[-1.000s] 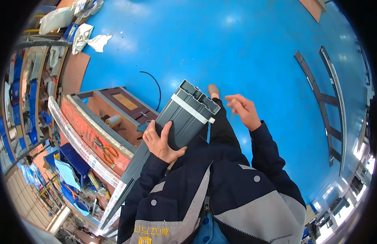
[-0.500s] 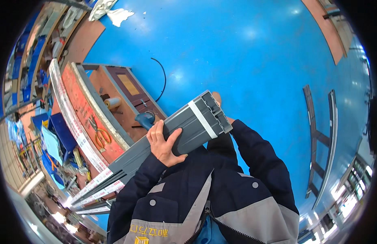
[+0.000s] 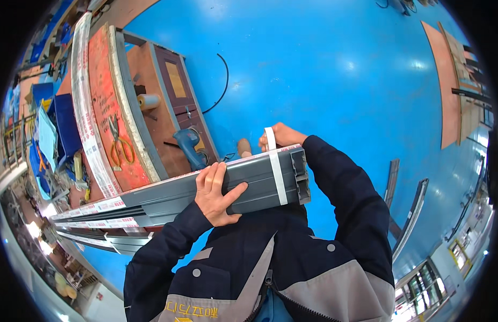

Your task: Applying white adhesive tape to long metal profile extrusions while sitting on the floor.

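A bundle of dark grey profiles [image 3: 254, 185] lies across in front of me, its hollow cut ends facing right. White tape [image 3: 278, 177] goes round it near that end and rises past the far edge. My left hand [image 3: 219, 194] lies on the bundle with fingers and thumb spread, its fingertips at the far edge. Beyond the bundle's right end, my right hand [image 3: 284, 135] is closed on the raised part of the tape; some of its fingers are hidden.
A red-topped workbench [image 3: 106, 99] stands at left, bearing orange-handled pliers [image 3: 120, 147]. A blue power tool [image 3: 190, 147] is beside its cabinet. More profiles [image 3: 93, 222] extend to the lower left. A black hose [image 3: 226, 80] lies on the blue floor; long frame pieces [image 3: 412, 214] lie at right.
The bundle's right end has tipped, so its far side with a printed film now shows. My right hand has come out from behind it, raising the white tape. My view has shifted.
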Available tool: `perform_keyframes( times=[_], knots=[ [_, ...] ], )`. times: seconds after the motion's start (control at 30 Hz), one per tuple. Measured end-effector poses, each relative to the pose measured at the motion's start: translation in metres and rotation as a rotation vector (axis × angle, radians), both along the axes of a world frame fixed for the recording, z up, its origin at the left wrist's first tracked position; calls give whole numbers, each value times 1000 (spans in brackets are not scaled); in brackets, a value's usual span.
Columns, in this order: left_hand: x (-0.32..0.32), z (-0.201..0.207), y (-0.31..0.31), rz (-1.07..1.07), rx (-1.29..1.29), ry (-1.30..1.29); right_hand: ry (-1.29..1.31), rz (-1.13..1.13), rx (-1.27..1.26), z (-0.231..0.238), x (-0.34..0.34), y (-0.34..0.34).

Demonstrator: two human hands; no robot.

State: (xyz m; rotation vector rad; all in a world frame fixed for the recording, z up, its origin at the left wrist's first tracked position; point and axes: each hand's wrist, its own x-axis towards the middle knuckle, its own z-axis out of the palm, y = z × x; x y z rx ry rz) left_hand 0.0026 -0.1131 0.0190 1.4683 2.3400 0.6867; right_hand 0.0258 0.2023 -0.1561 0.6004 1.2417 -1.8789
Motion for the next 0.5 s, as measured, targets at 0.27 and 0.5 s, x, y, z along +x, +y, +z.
perform_keyframes(
  times=[0.27,0.5],
  knots=[
    [1,0,2,11,-14,-44,108,19,28,23,-57,15],
    [-1,2,3,18,1,-57,354,32,-24,71,-89,19]
  ],
)
